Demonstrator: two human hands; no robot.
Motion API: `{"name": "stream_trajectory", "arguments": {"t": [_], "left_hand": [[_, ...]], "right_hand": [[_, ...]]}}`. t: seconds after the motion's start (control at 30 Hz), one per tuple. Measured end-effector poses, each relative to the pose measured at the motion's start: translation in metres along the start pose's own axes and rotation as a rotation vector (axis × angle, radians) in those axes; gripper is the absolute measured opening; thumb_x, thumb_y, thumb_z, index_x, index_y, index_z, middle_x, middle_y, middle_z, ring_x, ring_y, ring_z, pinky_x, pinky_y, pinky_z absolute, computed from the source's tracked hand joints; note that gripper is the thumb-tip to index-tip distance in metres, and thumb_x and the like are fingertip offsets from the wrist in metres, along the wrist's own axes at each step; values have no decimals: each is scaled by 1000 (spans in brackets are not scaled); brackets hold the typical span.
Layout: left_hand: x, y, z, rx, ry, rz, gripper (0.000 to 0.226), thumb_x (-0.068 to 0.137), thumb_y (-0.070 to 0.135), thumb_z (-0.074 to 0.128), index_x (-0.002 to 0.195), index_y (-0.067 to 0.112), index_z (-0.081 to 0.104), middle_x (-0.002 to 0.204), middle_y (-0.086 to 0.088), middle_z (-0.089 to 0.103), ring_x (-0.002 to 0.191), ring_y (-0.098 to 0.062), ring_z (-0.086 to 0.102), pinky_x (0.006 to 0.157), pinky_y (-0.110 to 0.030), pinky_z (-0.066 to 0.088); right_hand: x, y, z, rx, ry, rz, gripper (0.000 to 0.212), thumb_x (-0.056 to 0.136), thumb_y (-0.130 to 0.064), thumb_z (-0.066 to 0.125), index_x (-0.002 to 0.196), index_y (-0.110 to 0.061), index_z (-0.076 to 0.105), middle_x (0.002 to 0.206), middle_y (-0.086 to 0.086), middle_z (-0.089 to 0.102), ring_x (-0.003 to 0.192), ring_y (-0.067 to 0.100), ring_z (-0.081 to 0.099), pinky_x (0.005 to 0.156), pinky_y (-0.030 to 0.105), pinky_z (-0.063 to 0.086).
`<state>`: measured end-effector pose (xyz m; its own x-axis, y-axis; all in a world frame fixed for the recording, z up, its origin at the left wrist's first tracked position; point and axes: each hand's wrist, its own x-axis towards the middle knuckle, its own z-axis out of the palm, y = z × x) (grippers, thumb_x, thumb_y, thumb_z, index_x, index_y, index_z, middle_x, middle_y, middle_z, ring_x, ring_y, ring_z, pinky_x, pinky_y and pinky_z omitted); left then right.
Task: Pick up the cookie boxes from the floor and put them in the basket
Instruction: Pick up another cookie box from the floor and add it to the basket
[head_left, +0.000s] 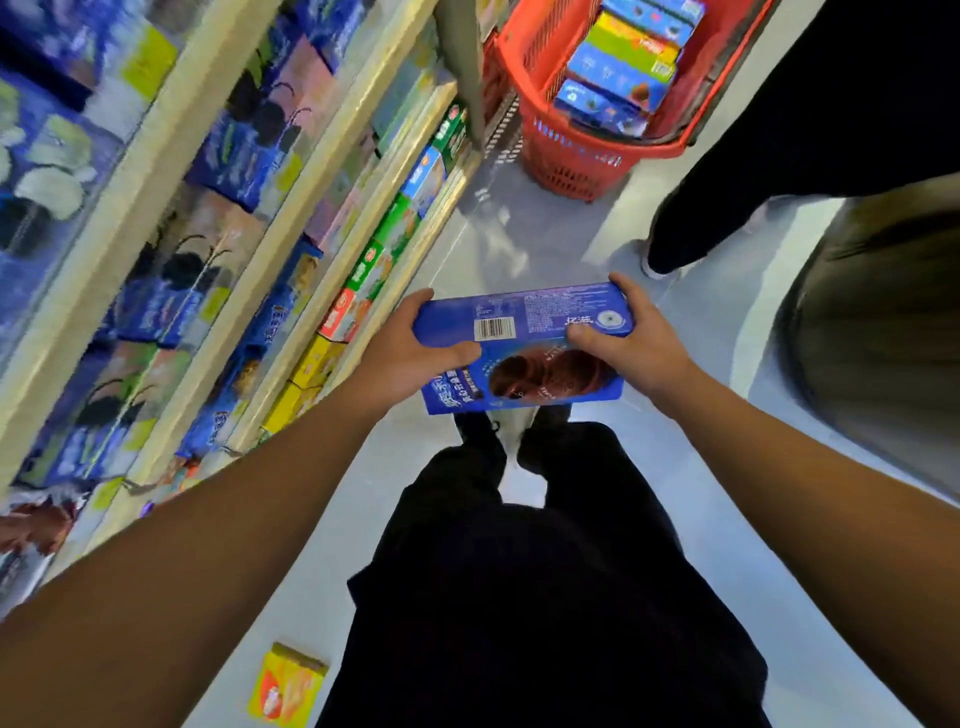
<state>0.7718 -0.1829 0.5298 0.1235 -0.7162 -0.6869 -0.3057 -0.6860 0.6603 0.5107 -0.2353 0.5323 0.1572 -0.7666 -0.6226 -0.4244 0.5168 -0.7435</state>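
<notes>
Aisle view, looking steeply down. Shelving (218, 249) runs along my left side, stocked with boxed snacks; pale floor (717, 519) ahead. The red basket (571, 156) stands on the floor up the aisle, well apart from my hands, already carrying several blue boxes and a yellow-green one stacked inside, so I judge the task partly done. Another person's dark-clad leg (779, 171) stands just right of the basket; I'd watch for that on approach. I hold a blue cookie box (524, 348) level between both hands, off the floor, above my own shoes. Left hand (410, 343) grips the left short end, thumb curled over the printed face, fingers wrapped behind. Right hand (628, 338) clamps the right end the same way, thumb on top. A grip at both ends keeps the long box flat and steady for the carry, I reckon. One yellow cookie box (288, 686) lies on the floor near my left side, beside my leg; that one is not yet collected. Next move likely: carry forward, lower into the basket.
</notes>
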Motion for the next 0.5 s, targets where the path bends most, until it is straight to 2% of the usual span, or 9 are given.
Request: {"name": "stream_trajectory", "arguments": {"t": [0.1,0.2,0.33,0.4,0.5], "left_hand": [[41,37,4,64,-54,0,100,54,49,82,140,26,37,125,5,58,99,-8,65,87,-36,56],[79,74,15,95,-93,-1,110,45,56,83,140,27,38,123,7,58,99,-8,65,88,-37,56],[132,121,30,119,-113,-33,115,39,58,80,141,26,38,123,4,57,101,-13,65,88,-42,56],[162,150,35,154,-118,-30,112,41,59,79,141,30,37,123,7,56,101,-12,65,88,-41,55],[207,183,37,228,-110,10,103,51,53,83,140,34,37,123,8,54,103,-12,62,88,-36,54]], "right_hand": [[27,-3,-25,41,64,28,89,77,-33,80,150,-25,28,116,-12,56,89,-7,60,81,14,49],[55,-4,-53,75,110,51,89,77,-35,79,149,-25,29,121,-9,54,95,-3,60,90,22,49],[107,-14,-92,87,112,66,87,77,-31,80,148,-24,30,116,-13,55,83,-19,58,71,3,47],[138,-24,-114,95,125,67,88,76,-30,81,149,-24,30,117,-14,57,83,-22,57,78,7,49],[180,-40,-141,99,123,55,90,75,-32,82,149,-27,29,120,-16,57,91,-17,58,91,20,47]]}}
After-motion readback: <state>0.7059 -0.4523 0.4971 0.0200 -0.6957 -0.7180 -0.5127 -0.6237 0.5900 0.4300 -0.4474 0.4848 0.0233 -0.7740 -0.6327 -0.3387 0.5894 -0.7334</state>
